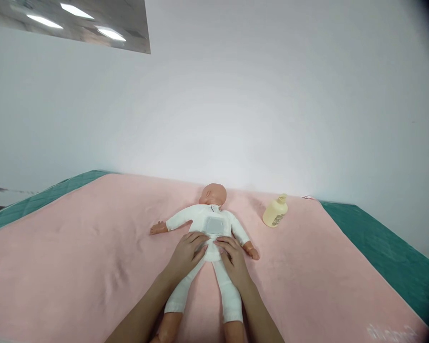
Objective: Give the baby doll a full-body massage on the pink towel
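Observation:
A baby doll (211, 255) with a white cloth body lies face down, its bald head (214, 193) turned to the left and its arms spread. A grey rectangular panel (214, 225) shows on its upper back. On the left side of the doll's lower back rests my left hand (188, 250), fingers stretched out and pointing inward. My right hand (232, 255) lies on the right side at about the same height, with its fingers extended too. Neither hand grasps anything. The fingertips of both hands come close to each other over the middle of the back.
A pale yellow bottle (275, 211) with dark lettering lies tilted to the right of the doll. Pink cloth (75, 252) covers a green padded surface (386, 247), which shows at both sides. Behind stands a white wall (236, 95) with a reflective panel (93, 24) at upper left.

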Demonstrator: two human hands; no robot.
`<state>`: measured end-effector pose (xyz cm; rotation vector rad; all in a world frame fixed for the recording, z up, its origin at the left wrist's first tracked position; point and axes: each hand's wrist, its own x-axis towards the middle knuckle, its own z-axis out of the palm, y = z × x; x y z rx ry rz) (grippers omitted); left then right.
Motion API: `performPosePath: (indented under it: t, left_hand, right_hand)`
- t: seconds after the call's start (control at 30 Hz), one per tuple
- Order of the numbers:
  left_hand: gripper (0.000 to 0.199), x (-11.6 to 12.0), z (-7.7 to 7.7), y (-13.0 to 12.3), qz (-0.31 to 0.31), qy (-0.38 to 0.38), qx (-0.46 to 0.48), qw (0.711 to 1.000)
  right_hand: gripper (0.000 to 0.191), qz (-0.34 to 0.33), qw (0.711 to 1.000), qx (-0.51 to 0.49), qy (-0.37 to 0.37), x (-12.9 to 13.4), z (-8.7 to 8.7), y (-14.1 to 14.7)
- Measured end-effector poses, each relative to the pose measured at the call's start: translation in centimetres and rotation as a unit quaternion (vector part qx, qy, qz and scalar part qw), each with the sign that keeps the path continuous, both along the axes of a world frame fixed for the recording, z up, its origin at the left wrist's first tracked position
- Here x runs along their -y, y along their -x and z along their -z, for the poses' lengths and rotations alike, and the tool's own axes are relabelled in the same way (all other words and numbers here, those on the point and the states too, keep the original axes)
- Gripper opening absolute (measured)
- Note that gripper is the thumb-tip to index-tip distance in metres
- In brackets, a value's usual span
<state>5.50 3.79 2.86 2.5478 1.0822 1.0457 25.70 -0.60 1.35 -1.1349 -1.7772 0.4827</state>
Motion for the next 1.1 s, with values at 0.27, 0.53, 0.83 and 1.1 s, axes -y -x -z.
performPosePath:
  t: [0.27,0.53,0.83,1.1]
  left_hand:
    - [0.023,-0.1,-0.1,-0.3,-0.005,0.005,0.002,1.0]
    - [0.026,0.3,-0.2,-0.1,-0.016,-0.04,-0.006,0.999]
    - [0.03,0.4,-0.4,-0.1,-0.015,-0.071,-0.002,0.997]
    - [0.043,-0.3,0.7,0.0,-0.012,-0.028,-0.023,0.999]
  right_hand:
    - [0.029,0.01,1.0,0.001,0.003,0.0,-0.3,0.3]
    - [0.033,0.025,0.999,0.028,-0.026,0.2,0.1,0.1]
    - [0.041,0.006,0.999,0.043,0.01,0.2,0.5,0.0]
    - [0.04,0.005,0.999,0.041,0.005,0.0,0.2,0.1]
